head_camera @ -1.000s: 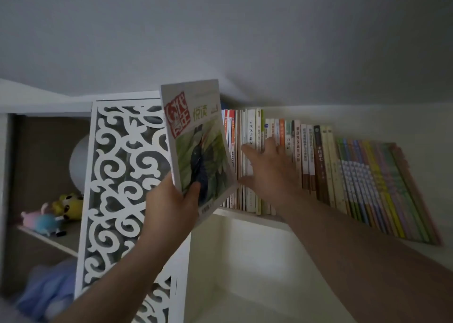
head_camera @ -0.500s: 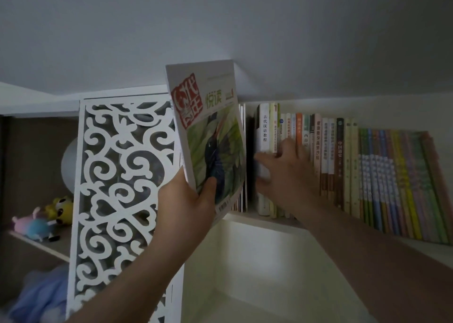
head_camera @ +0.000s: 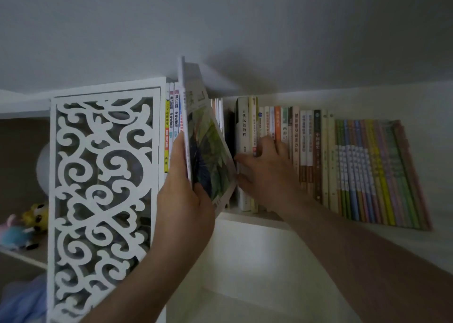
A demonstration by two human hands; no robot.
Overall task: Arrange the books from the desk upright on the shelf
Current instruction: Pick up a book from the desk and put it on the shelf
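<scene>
My left hand [head_camera: 182, 200] grips a thin magazine [head_camera: 208, 146] with a green bird cover by its lower edge, thumb on the cover. The magazine stands nearly edge-on and tilted, its lower corner at the dark gap in the row of upright books [head_camera: 318, 156] on the white shelf [head_camera: 245, 216]. My right hand [head_camera: 264, 173] presses flat against the book spines just right of the gap, holding them to the right. Several yellow and pink spines [head_camera: 171, 126] stand left of the magazine.
A white carved scroll panel [head_camera: 103, 187] stands at the left of the shelf. Behind it are plush toys [head_camera: 22, 227] on a lower ledge and a pale round object [head_camera: 44, 168]. The colourful books at the far right lean rightward. The ceiling is close above.
The magazine has turned from cover-facing to nearly edge-on and moved right toward the gap. My right hand has pushed the books right, widening the gap.
</scene>
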